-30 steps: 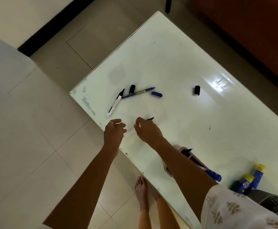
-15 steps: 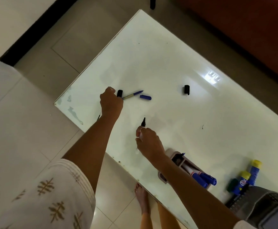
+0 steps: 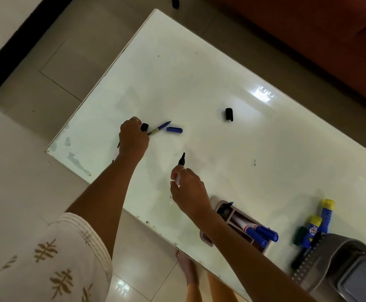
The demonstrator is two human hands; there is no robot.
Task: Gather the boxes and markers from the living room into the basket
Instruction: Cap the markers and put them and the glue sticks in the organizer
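Note:
My right hand point(image 3: 188, 188) is shut on an uncapped white marker whose black tip point(image 3: 181, 159) points away from me. My left hand point(image 3: 133, 138) reaches over the table's left end, with its fingertips closed on a small black cap point(image 3: 144, 127). A white marker point(image 3: 115, 152) lies mostly hidden under that hand. Just right of the cap lie an uncapped blue pen point(image 3: 160, 127) and its blue cap point(image 3: 174, 129). A second black cap point(image 3: 229, 114) sits farther right. A pink box point(image 3: 207, 236) holds several blue markers point(image 3: 261, 233). The grey basket point(image 3: 339, 258) stands at the bottom right.
Everything rests on a glossy white table point(image 3: 199, 73). Two blue bottles with yellow caps point(image 3: 327, 212) and a black marker point(image 3: 300, 257) lie beside the basket. A red sofa point(image 3: 308, 29) runs along the far side. My bare foot point(image 3: 186, 269) stands on the tiled floor.
My left hand has reached forward from the table's edge onto the black cap, covering the white marker. My right hand has turned its marker so the tip points away.

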